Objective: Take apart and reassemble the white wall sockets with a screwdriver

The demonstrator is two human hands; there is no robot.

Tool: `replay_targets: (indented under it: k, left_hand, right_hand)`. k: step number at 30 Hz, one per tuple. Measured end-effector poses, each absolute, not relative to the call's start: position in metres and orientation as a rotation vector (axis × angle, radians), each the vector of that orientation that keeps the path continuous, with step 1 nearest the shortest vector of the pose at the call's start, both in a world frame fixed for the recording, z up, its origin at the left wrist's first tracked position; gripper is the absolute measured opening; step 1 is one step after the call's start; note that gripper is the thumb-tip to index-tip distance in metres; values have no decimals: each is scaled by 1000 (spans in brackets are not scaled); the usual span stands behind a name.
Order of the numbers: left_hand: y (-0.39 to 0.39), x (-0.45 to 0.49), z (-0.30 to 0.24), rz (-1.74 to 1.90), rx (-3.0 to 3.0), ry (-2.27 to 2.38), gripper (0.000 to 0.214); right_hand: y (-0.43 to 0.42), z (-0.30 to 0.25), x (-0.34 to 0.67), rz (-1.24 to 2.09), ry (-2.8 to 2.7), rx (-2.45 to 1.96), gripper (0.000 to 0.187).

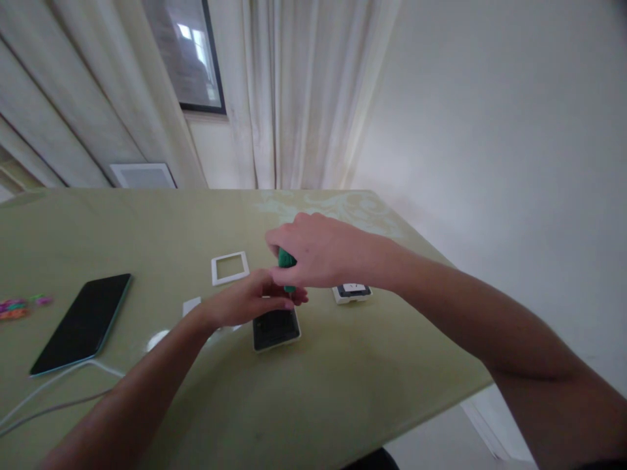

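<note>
Well, your table wears a yellow-green covering, with a paler swirl pattern near its far right corner. Past the far edge hang cream curtains, a window showing between them, and a bare white wall rises beyond the right edge.

Your right hand reaches in from the right, wrist bent, closed around the green-handled screwdriver, which points down. Your left hand comes in low from the near left, its fingers by the shaft and at the far side of the dark-backed unit; whether they clamp it, you cannot tell. That unit lies flat, nearer the table's right edge than its left.

Just beyond your left hand lies a white frame. A white socket sits to the right, partly covered by your right hand. Toward the left edge are a dark tablet, a white cable and small coloured pieces. Your left forearm crosses in front of a round white thing, hiding part of it.
</note>
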State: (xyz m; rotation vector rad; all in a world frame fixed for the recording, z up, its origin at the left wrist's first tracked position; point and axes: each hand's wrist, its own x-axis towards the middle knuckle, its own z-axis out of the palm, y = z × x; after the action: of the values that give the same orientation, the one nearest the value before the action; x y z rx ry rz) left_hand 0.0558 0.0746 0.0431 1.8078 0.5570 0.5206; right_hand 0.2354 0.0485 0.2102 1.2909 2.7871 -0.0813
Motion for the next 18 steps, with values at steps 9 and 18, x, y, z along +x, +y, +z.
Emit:
replay_targets:
  k: [9,18]
  left_hand:
    - [72,67,43,594,1843,646,17]
    - [52,54,68,163,2463,991,67]
  right_hand:
    - [53,200,241,-92,2818,1355,36]
    - [40,211,266,-222,3088,1565,20]
